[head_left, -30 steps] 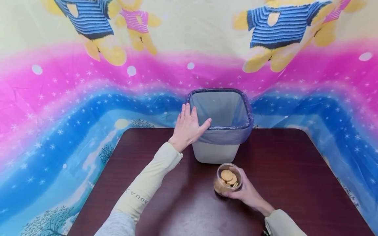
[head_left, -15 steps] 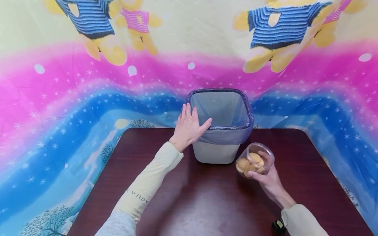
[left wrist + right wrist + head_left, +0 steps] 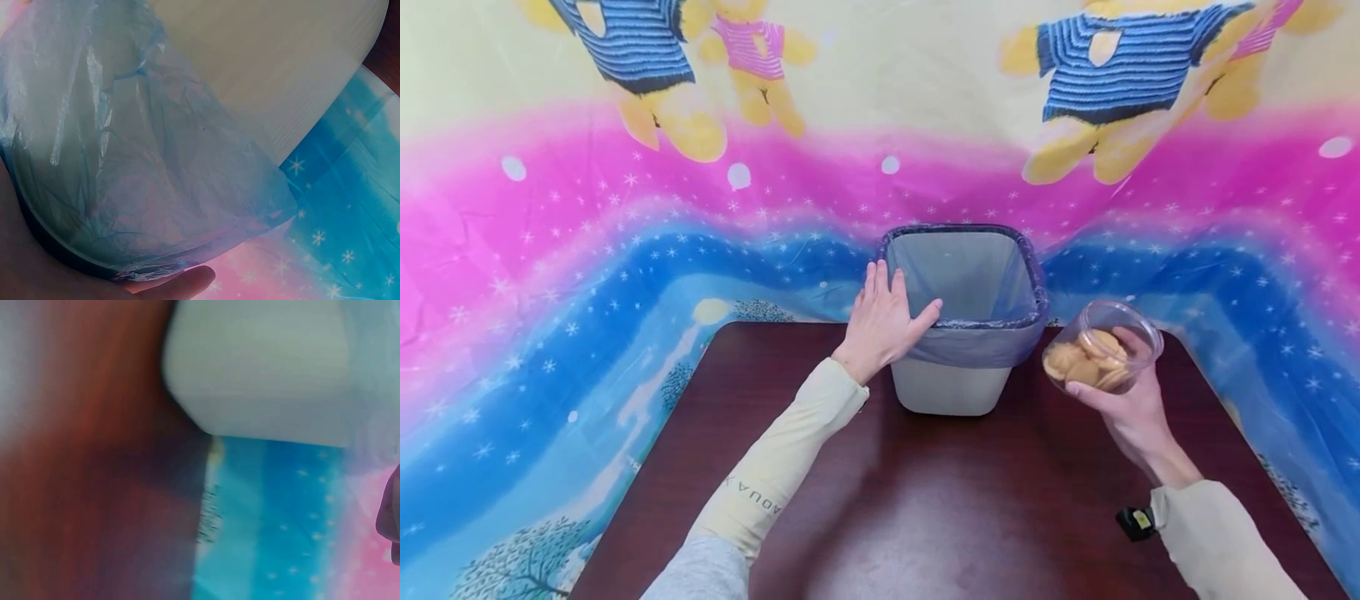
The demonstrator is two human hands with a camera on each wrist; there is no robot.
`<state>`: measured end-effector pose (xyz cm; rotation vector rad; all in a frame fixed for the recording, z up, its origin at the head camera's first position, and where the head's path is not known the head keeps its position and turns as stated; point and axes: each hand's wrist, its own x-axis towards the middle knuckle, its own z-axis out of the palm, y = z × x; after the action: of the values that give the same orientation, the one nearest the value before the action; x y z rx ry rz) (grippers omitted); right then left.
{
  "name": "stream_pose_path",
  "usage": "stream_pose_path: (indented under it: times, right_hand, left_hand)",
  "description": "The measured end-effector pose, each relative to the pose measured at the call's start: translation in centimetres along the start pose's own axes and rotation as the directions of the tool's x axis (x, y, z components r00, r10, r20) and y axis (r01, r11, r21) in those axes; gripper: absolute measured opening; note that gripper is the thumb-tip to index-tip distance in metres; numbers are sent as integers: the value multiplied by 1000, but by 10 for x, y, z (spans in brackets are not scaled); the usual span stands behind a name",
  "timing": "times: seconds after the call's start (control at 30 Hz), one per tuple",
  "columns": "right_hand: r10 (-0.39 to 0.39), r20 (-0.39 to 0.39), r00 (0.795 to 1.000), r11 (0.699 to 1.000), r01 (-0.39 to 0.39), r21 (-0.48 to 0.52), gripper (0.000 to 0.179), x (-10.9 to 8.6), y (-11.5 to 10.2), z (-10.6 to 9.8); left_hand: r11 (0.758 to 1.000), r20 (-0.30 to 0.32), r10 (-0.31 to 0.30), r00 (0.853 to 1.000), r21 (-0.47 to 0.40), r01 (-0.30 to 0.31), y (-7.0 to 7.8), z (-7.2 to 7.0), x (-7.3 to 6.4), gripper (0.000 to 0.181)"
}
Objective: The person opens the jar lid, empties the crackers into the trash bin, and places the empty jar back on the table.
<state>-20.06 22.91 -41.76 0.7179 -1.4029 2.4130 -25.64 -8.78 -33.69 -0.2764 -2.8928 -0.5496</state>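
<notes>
A pale wastebasket [image 3: 951,390] with a translucent bluish bin liner [image 3: 973,347] folded over its rim stands at the back of the table. On its left rim rests my left hand [image 3: 882,323], fingers extended and thumb spread along the front edge; the left wrist view shows the liner [image 3: 156,162] and this hand's thumb close up. My right hand [image 3: 1131,408] grips a clear plastic jar [image 3: 1112,310] of round cookies [image 3: 1086,367], held tilted to the right of the wastebasket. Only fingertips show at the right wrist view's edge, where the jar is out of sight.
The dark reddish-brown table [image 3: 820,517] has rounded back corners. Behind and beside it hangs a printed cloth [image 3: 880,183] with bears and snowflakes. A small black device [image 3: 1135,523] sits at my right wrist.
My right hand has carried the jar of cookies from in front of the wastebasket up and to the right, tilting it on the way. My left hand has stayed on the rim.
</notes>
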Motion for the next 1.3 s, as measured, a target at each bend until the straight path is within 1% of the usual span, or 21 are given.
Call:
stream_pose_path:
  times: [0.13,0.17,0.33,0.43,0.6,0.67,0.7,0.73,0.8,0.83,0.87,0.9,0.93,1.0,1.03,1.1,1.13,1.17,1.23,1.27,1.3]
  right_hand:
    - [6,-46,999,1000,-7,-29,88,19,-15,4]
    - [12,-62,998,998,-16,-65,87,24,-20,5]
    - [52,-96,994,983,-68,-173,82,45,-41,7]
    - [67,-67,995,974,-80,-214,80,57,-52,8]
    - [79,49,996,975,-67,-213,74,75,-63,10]
    - [107,53,993,968,-93,-231,71,79,-64,11]
    - [125,40,991,957,-110,-270,69,80,-65,11]
    - [145,23,989,932,-129,-338,67,81,-65,11]
    - [186,-17,982,863,-171,-475,65,83,-66,9]
    - [204,-37,978,818,-191,-543,64,84,-66,8]
    - [216,-51,975,766,-201,-610,64,85,-66,8]
    - [227,-55,972,729,-207,-653,65,86,-66,7]
    - [232,-54,971,682,-202,-703,65,88,-66,7]
    - [243,-44,969,655,-198,-729,65,92,-66,7]
    - [242,-41,969,632,-190,-752,63,94,-66,8]
    - [243,-31,970,600,-176,-780,62,98,-66,10]
    - [244,-31,969,565,-168,-808,61,100,-67,11]
    - [253,-32,967,552,-171,-816,60,102,-68,11]
    - [267,-31,963,496,-165,-852,59,105,-70,13]
    - [279,-28,960,482,-165,-861,59,106,-71,13]
    - [288,-27,957,457,-162,-874,59,108,-73,14]
  left_hand:
    - [1000,2,-1,1000,1,1,1,-1,2,92]
    - [1000,6,-1,1000,-2,1,2,-1,2,92]
    - [1000,22,-4,1000,-5,4,5,-2,4,92]
    - [1000,24,-7,1000,5,7,5,-2,5,92]
    - [1000,27,-14,1000,8,14,4,-2,4,91]
    - [1000,27,-18,999,8,17,3,-2,4,90]
    - [1000,27,-19,999,7,19,3,-2,4,90]
    - [1000,27,-20,999,7,20,3,-2,4,90]
    - [1000,27,-21,999,7,21,2,-2,4,90]
    - [1000,27,-22,999,6,21,2,-2,4,90]
    - [1000,27,-22,999,4,22,2,-2,4,91]
    - [1000,27,-23,999,5,23,2,-2,4,91]
    - [1000,29,-25,999,5,25,1,-2,3,91]
    - [1000,30,-27,999,3,27,1,-1,3,91]
    - [1000,30,-28,999,2,28,1,-1,3,91]
    - [1000,29,-30,999,4,30,0,-1,3,91]
    - [1000,29,-29,999,3,29,0,-1,3,91]
    - [1000,29,-29,999,5,29,0,-1,3,91]
    - [1000,27,-29,999,10,29,0,-1,4,91]
    - [1000,27,-29,999,12,29,0,-1,4,91]
    - [1000,26,-29,999,14,28,0,-1,4,91]
